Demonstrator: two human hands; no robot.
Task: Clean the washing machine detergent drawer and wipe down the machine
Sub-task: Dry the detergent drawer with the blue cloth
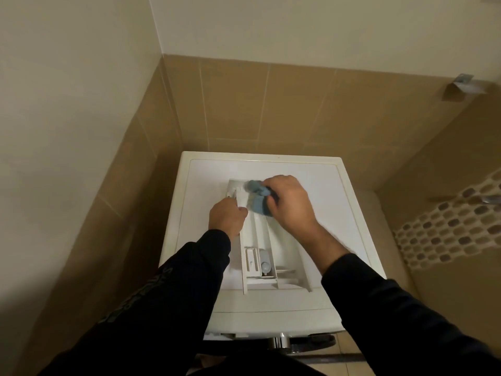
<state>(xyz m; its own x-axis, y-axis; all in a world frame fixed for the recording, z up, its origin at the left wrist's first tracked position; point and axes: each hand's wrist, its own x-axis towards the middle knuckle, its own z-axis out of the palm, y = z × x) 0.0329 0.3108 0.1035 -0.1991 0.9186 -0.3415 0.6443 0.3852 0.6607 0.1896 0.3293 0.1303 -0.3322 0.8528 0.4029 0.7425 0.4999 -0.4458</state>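
The white detergent drawer [261, 240] lies lengthwise on top of the white washing machine [320, 191], taken out of its slot. My left hand [227, 217] grips the drawer's left wall near its far end. My right hand [288, 202] holds a bunched blue cloth [257, 198] and presses it into the drawer's far compartment. Part of the cloth is hidden under my fingers. At the drawer's near end sit a white insert and a grey siphon cap [264, 264].
The machine stands in a corner between tan tiled walls [244, 104]. A mosaic tile strip [447, 229] runs along the right. The chrome dial [280, 341] and control panel show at the machine's front edge, just below my sleeves.
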